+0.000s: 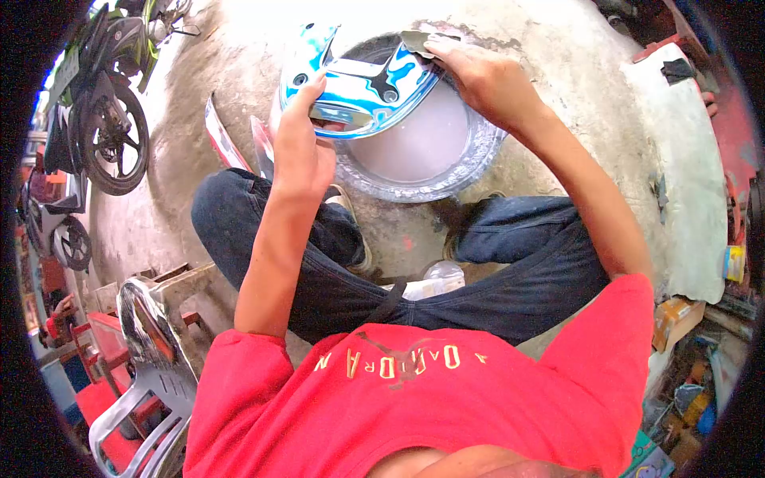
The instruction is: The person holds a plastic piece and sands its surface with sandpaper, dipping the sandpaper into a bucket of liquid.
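Note:
My left hand (303,147) grips the left side of a glossy blue-and-white motorcycle body panel (351,113), thumb on top and fingers partly hidden beneath. The panel is held tilted over a round basin (446,189) of cloudy, whitish water (422,151). At the panel's far right tip, my right hand (490,84) pinches a dark grey-green piece of sandpaper (416,41), which lies against the panel's edge. Some of the right fingers are curled out of sight under the hand.
Red-and-white panels (226,137) lie on the concrete floor left of the basin. A parked motorcycle (111,131) stands at upper left, a grey plastic chair (147,406) at lower left. A clear plastic container (445,276) sits between my legs. Along the right is a pale slab (687,179).

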Demonstrator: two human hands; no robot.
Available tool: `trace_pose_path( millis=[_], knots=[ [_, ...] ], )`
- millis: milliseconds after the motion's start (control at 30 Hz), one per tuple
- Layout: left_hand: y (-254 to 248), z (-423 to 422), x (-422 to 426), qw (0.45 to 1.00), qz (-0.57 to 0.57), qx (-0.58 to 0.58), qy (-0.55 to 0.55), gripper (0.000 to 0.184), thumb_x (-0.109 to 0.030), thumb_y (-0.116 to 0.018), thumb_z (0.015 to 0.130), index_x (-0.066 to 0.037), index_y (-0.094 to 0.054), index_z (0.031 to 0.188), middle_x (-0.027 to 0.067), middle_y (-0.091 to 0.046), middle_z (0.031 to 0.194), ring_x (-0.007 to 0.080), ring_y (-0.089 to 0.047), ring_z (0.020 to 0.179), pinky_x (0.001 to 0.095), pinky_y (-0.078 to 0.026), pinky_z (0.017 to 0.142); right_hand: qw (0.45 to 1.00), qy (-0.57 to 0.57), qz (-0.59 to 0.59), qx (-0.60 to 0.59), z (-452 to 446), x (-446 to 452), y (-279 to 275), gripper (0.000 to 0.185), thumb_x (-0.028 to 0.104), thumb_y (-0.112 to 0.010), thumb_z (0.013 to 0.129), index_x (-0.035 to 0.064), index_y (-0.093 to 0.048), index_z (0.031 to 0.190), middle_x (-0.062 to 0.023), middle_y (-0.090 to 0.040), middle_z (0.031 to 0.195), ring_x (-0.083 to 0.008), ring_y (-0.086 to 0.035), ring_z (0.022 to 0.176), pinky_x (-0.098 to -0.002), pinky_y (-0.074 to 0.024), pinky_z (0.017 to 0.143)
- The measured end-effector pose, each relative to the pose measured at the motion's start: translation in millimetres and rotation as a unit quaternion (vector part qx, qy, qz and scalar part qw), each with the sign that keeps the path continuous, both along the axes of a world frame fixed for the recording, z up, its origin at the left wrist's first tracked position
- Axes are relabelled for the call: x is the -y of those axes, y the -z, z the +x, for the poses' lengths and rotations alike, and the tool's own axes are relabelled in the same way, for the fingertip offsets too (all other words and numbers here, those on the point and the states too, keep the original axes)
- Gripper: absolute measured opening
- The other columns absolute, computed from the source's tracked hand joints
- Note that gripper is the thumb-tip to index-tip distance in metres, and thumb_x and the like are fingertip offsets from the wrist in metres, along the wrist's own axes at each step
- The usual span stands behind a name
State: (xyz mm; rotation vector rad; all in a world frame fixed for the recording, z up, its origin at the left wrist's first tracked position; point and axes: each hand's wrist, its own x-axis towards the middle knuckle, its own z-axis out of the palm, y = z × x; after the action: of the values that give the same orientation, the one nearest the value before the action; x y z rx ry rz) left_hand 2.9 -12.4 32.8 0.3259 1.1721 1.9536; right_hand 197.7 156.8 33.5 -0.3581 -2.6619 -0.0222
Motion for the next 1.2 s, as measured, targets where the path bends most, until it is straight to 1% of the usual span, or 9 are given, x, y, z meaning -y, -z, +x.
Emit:
trace_pose_path(
  millis=[133,233,367,567,767,833,967,1100,1200],
  knots=[
    [-1,-3,1,1.000,0.000,0.015,0.013,0.027,-0.011,-0.066,0.090,-0.003,-0.060,0.115,0.0073,-0.065,0.107,0.0188,-0.065,0.098,0.0347,-0.052,0.087,0.987,-0.135,0.052,-0.071,-9,49,-1,0.039,0.008,-0.057,0.088,0.0024,-0.062,0.126,-0.0137,-0.067,0.126,-0.0266,-0.065,0.117,-0.0370,-0.0525,0.100],
    [6,-5,-2,1.000,0.004,0.007,0.021,0.026,-0.016,-0.064,0.090,-0.005,-0.064,0.114,0.0040,-0.068,0.103,0.0146,-0.065,0.089,0.0307,-0.051,0.078,0.980,-0.179,0.045,-0.070,-9,57,-7,0.038,0.006,-0.057,0.088,0.0022,-0.063,0.125,-0.0126,-0.067,0.125,-0.0265,-0.064,0.118,-0.0376,-0.0518,0.101],
    [-3,-1,1,1.000,-0.001,0.002,0.000,0.026,-0.015,-0.064,0.090,-0.003,-0.064,0.114,0.0046,-0.067,0.104,0.0148,-0.065,0.091,0.0304,-0.051,0.078,0.998,0.013,-0.054,-0.036,0,-4,-2,0.034,0.003,-0.057,0.088,0.0074,-0.065,0.121,-0.0150,-0.068,0.120,-0.0290,-0.068,0.109,-0.0382,-0.0569,0.091],
    [9,-9,-3,1.000,0.023,-0.001,0.016,0.028,-0.014,-0.064,0.090,-0.003,-0.063,0.116,0.0060,-0.067,0.105,0.0160,-0.065,0.095,0.0329,-0.052,0.079,0.980,-0.183,0.018,-0.073,-8,72,-15,0.034,0.004,-0.055,0.088,0.0011,-0.063,0.120,-0.0157,-0.066,0.126,-0.0286,-0.064,0.118,-0.0389,-0.0516,0.101],
    [5,-6,-2,1.000,0.003,0.005,0.005,0.029,-0.015,-0.064,0.091,-0.003,-0.063,0.117,0.0065,-0.066,0.107,0.0165,-0.065,0.095,0.0341,-0.053,0.080,0.998,0.043,-0.052,0.017,1,-3,-1,0.035,0.005,-0.056,0.088,0.0085,-0.066,0.121,-0.0128,-0.070,0.118,-0.0265,-0.068,0.110,-0.0359,-0.0558,0.092],
    [8,-10,-2,1.000,-0.011,-0.014,-0.004,0.030,-0.015,-0.064,0.091,-0.002,-0.063,0.118,0.0067,-0.066,0.107,0.0166,-0.065,0.095,0.0338,-0.053,0.081,0.992,-0.086,0.021,-0.086,-7,19,6,0.037,0.005,-0.057,0.087,0.0063,-0.065,0.123,-0.0139,-0.069,0.120,-0.0268,-0.067,0.112,-0.0364,-0.0550,0.095],
    [8,-10,0,0.999,0.000,0.022,0.026,0.029,-0.015,-0.064,0.090,-0.003,-0.064,0.117,0.0057,-0.067,0.107,0.0157,-0.065,0.093,0.0324,-0.052,0.078,0.982,-0.167,0.009,-0.085,-9,50,-8,0.036,0.006,-0.057,0.087,0.0047,-0.065,0.122,-0.0148,-0.068,0.121,-0.0281,-0.066,0.114,-0.0364,-0.0535,0.098],
    [3,-4,-1,1.000,-0.004,0.009,0.005,0.029,-0.016,-0.064,0.090,-0.004,-0.065,0.116,0.0055,-0.067,0.106,0.0154,-0.065,0.092,0.0319,-0.051,0.076,0.999,0.035,-0.032,0.015,0,-7,-1,0.037,0.006,-0.056,0.089,0.0054,-0.064,0.125,-0.0157,-0.068,0.120,-0.0298,-0.068,0.109,-0.0374,-0.0562,0.092],
    [8,-10,-3,1.000,-0.014,0.013,-0.006,0.029,-0.016,-0.064,0.090,-0.004,-0.064,0.116,0.0060,-0.067,0.106,0.0158,-0.065,0.093,0.0314,-0.051,0.077,0.993,-0.085,0.020,-0.076,-6,20,11,0.037,0.005,-0.056,0.088,0.0036,-0.063,0.124,-0.0167,-0.067,0.123,-0.0282,-0.066,0.114,-0.0371,-0.0546,0.096]
  ],
)
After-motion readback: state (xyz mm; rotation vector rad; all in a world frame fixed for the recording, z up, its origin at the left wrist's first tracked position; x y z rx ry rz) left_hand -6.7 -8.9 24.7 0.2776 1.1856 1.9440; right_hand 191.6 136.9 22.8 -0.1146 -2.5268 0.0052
